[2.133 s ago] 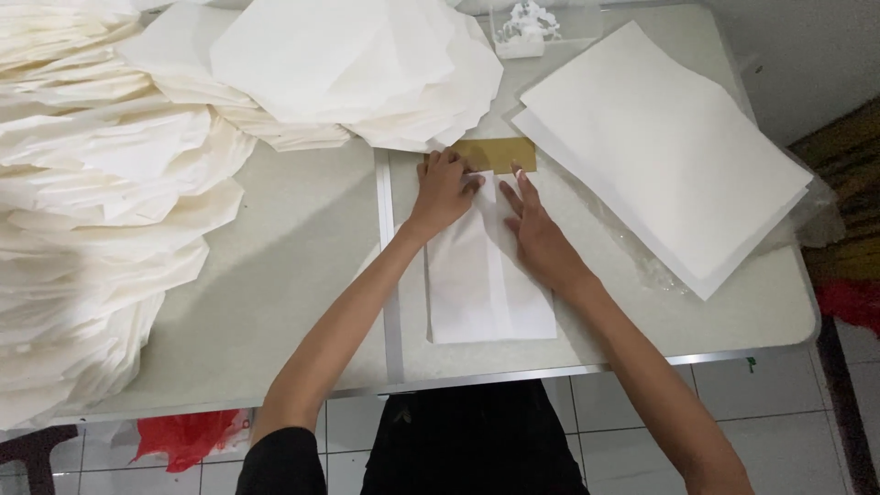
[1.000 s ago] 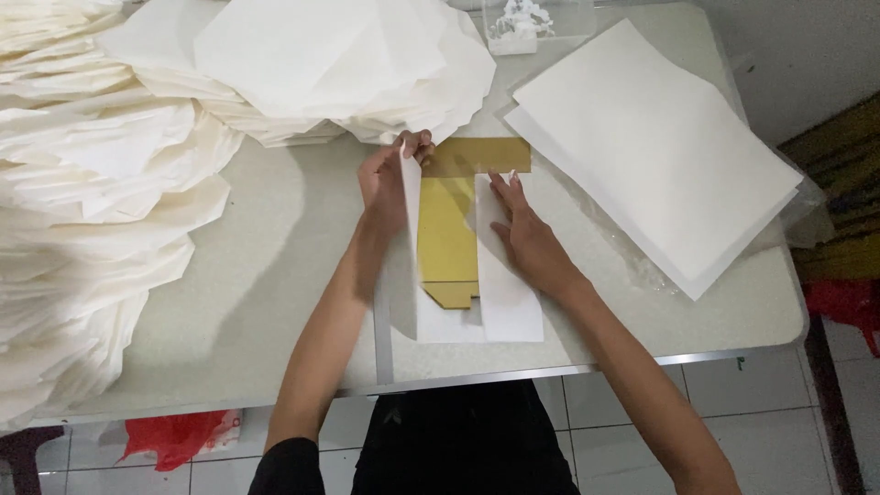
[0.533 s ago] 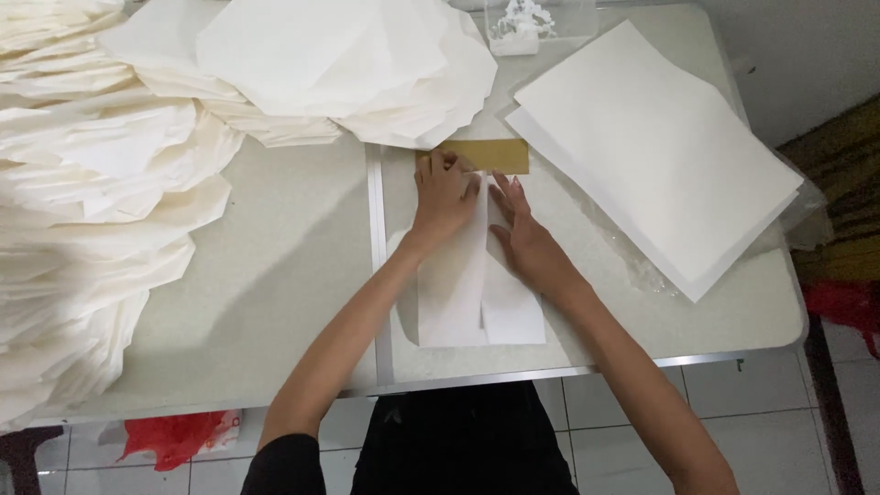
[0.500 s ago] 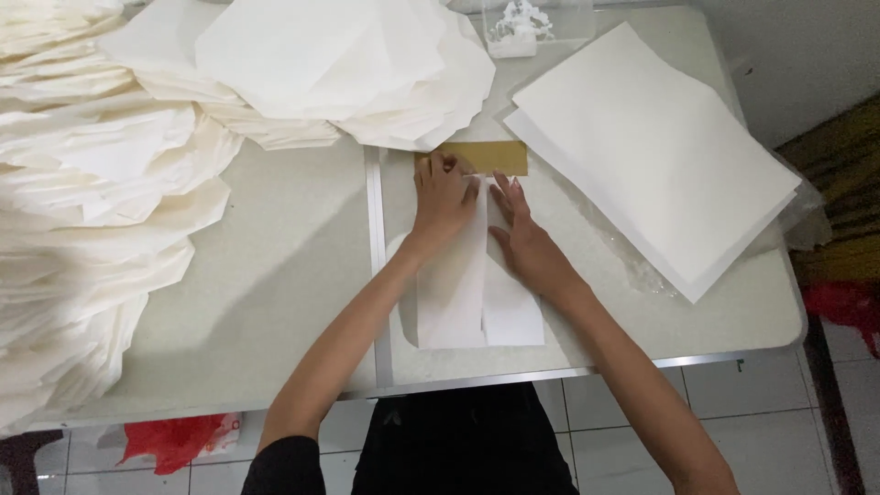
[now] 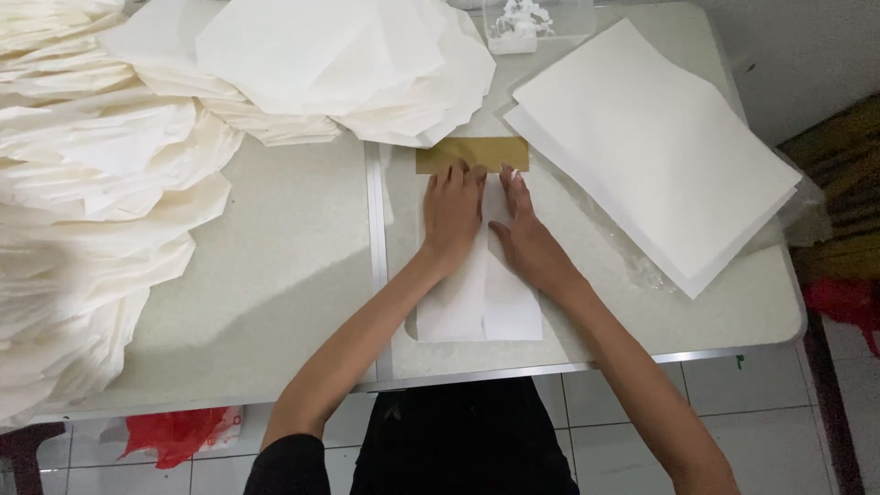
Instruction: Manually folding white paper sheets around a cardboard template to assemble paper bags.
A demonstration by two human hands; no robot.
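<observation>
Both hands lie flat, palms down, side by side on a folded white paper sheet [image 5: 481,298] at the middle of the pale grey desk [image 5: 275,275]. The left hand [image 5: 452,209] has its fingers extended and together, pointing away from the person; the right hand [image 5: 524,240] is likewise outstretched, thumb angled toward the left hand. Neither hand grips anything; both press the sheet down. The forearms converge from the near edge. The fingertips reach a tan rectangular cardboard template [image 5: 472,153] protruding from the far end of the sheet. A stack of flat white paper sheets [image 5: 655,147] lies to the right. Piles of folded cream paper [image 5: 101,202] cover the left and far side.
</observation>
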